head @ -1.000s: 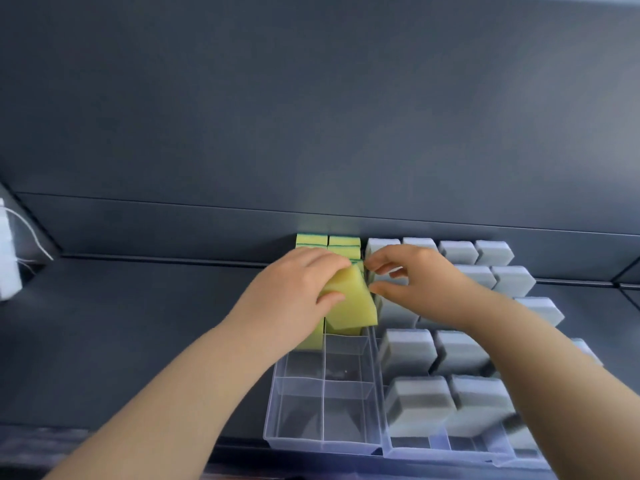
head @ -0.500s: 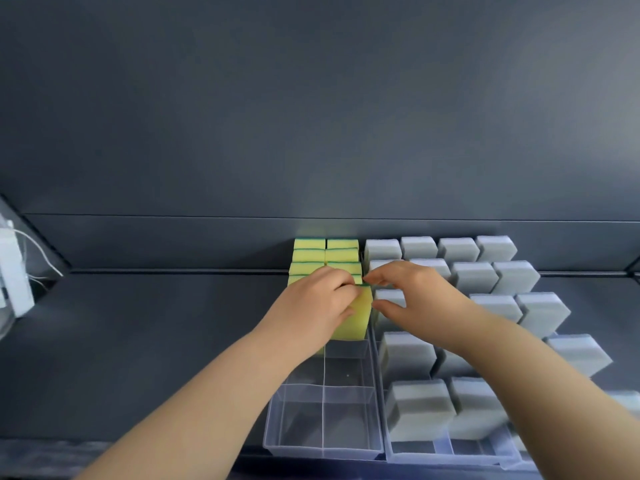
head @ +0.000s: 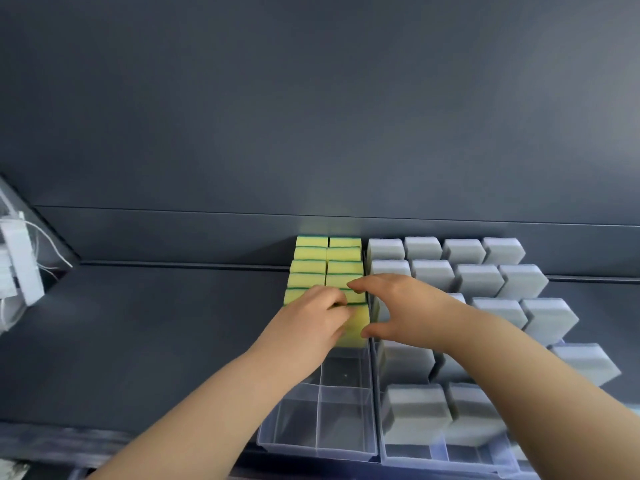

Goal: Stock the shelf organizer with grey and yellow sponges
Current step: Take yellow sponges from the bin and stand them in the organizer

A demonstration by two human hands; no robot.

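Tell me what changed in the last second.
The sponge, tilted in the left hand before, now stands upright in the organizer; the left hand still grips it. The right hand has spread open beside it. Grey sponges and empty front compartments are unchanged.

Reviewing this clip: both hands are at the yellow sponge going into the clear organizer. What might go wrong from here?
1. The yellow sponge under the left hand looks tilted, not flush with the yellow row behind it; it may spring up once released.
2. The right hand reaches in across the grey sponges; a careless pull-back might knock one askew.
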